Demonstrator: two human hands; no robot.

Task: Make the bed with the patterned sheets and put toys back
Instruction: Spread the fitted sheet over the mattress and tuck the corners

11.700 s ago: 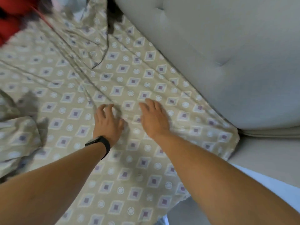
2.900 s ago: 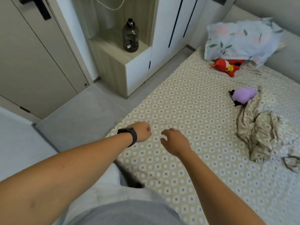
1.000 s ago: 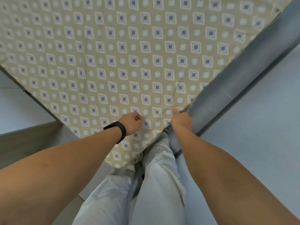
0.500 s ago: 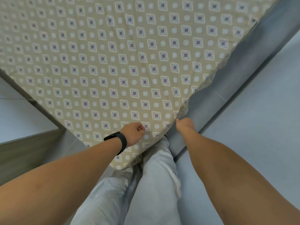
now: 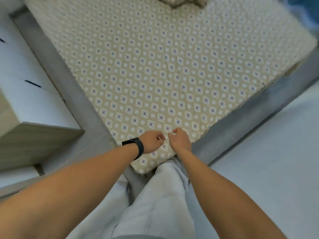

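Note:
The beige patterned sheet (image 5: pixel 172 75) lies flat and smooth over the mattress, and its near corner points at my legs. My left hand (image 5: pixel 151 142), with a black band on the wrist, hovers over that corner with loosely curled fingers and holds nothing. My right hand (image 5: pixel 180 140) is beside it, a small gap between them, fingers also loosely curled and empty. A crumpled bundle of the same patterned cloth (image 5: pixel 179 2) sits on the bed at the top edge of the view. No toys are in sight.
The grey bed frame (image 5: pixel 241 121) runs along both sides of the corner. A white and wood cabinet (image 5: pixel 34 118) stands close on the left. Pale floor (image 5: pixel 267 169) spreads to the right. My light trousers (image 5: pixel 155 204) touch the bed corner.
My right hand has let go of the sheet's edge at the bed frame and moved up over the corner. The view has lifted, showing more of the bed and the cabinet.

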